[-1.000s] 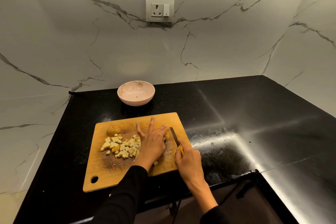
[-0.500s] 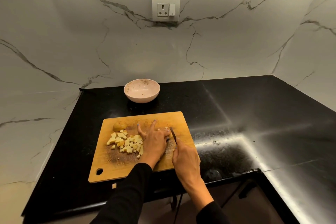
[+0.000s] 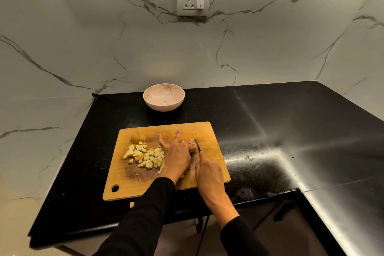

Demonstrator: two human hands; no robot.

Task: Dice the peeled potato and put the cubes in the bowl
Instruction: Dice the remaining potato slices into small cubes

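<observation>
While most of the potato already lies cut, the cubes (image 3: 145, 157) sit heaped on the board (image 3: 128, 181), left of the left hand (image 3: 176, 155), with a rounded end piece (image 3: 138, 137) just beyond them. That hand pins a last bit of potato (image 3: 190, 141) with curled fingers, two others sticking up. Right of it, nearly touching, the right hand (image 3: 208, 172) is closed on the knife (image 3: 197, 145), blade down beside the curled fingertips. So close a blade could, I judge, nick a finger if the small bit slips or rolls. One cube (image 3: 132, 204) lies off the board's near edge on the bench (image 3: 270, 131), and more could scatter. The bowl (image 3: 164, 97) stands beyond the board, holding no cubes; nothing blocks the way to it. A socket (image 3: 192, 0) sits on the wall above.
</observation>
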